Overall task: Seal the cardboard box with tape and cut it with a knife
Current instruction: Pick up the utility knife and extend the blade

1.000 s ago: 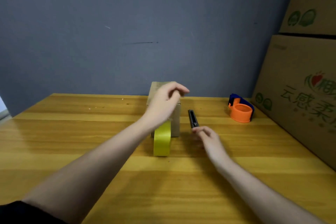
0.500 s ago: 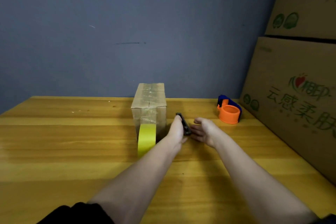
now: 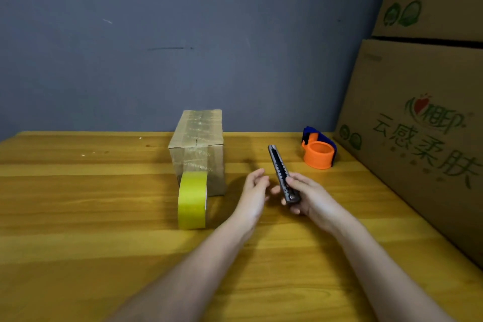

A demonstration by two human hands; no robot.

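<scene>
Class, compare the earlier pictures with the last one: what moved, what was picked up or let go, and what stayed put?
The left hand left the box top and came down beside the knife, open. The right hand picked the knife up off the table and holds it, tip pointing away. The box, yellow tape and orange dispenser stayed put.

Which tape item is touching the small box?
The yellow tape roll, standing on edge against the near face of the small cardboard box. The orange tape dispenser sits apart, far right by the big cartons.
</scene>
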